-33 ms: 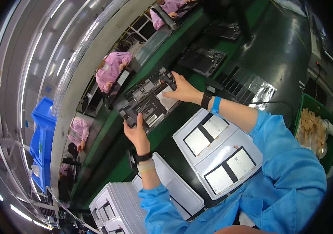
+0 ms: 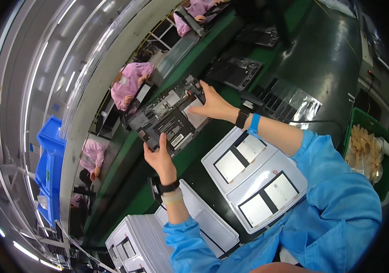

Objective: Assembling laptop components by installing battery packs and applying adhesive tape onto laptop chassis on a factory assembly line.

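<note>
Both my hands hold an opened laptop base point(image 2: 160, 111) with its circuit board and battery facing up, raised at a slant over the green bench. At its near left edge, my left hand point(image 2: 160, 159) grips it, thumb on top beside the black part of the battery. My right hand point(image 2: 215, 104) is closed round the far right edge, its thumb resting by the silvery white part of the battery. The fingers underneath are hidden. Close below lies a white plastic tray point(image 2: 227, 187) with silver and black battery packs point(image 2: 262, 200) in its compartments.
Stacked white trays point(image 2: 146, 234) stand at the lower left, beside another tray point(image 2: 203, 214). More laptop bases point(image 2: 235, 73) lie farther along the green line. A black slotted rack point(image 2: 281, 98) and a green bin point(image 2: 350, 132) are right. Co-workers in pink point(image 2: 133, 84) sit across.
The laptop base and both hands have shifted very slightly; my grip on it stays the same.
</note>
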Demonstrator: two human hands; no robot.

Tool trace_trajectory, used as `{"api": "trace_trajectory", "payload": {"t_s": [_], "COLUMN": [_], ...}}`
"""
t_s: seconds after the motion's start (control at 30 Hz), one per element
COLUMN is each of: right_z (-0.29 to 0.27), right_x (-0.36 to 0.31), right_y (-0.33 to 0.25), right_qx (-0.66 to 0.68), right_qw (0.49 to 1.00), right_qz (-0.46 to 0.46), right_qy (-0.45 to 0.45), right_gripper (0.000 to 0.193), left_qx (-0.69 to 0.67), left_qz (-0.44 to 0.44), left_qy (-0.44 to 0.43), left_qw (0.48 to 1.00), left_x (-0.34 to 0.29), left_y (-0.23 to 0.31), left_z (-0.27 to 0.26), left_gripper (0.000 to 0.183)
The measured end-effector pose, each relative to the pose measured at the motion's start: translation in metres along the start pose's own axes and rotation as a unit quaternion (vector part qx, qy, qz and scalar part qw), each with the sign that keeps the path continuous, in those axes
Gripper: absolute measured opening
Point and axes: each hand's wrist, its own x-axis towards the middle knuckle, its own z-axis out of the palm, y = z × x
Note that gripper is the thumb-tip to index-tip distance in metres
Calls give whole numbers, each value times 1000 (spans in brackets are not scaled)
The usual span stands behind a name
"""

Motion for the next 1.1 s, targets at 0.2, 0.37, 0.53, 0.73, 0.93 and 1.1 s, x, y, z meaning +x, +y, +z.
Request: {"api": "trace_trajectory", "payload": {"t_s": [0.2, 0.37, 0.53, 0.73, 0.93, 1.1], "right_z": [-65, -97, -114, -110, -110, -109], "right_x": [-32, -41, -50, -49, -49, -48], "right_y": [-63, -73, -92, -91, -91, -90], "right_qx": [25, 7, -22, -62, -61, -67], "right_qw": [993, 984, 977, 973, 970, 964], "right_qz": [-63, -102, -105, -109, -122, -146], "right_qy": [96, 146, 186, 196, 203, 214], "right_gripper": [130, 128, 118, 117, 114, 116], "left_qx": [-70, -121, -166, -144, -159, -166], "left_qz": [95, 93, 71, 76, 84, 67], "left_qy": [-29, -41, -28, -21, -19, -25], "left_qw": [993, 987, 983, 986, 983, 984], "left_x": [-42, -57, -70, -69, -68, -67], "left_y": [68, 90, 86, 80, 81, 81], "left_z": [47, 69, 81, 78, 81, 79], "left_gripper": [44, 46, 40, 31, 33, 36]}}
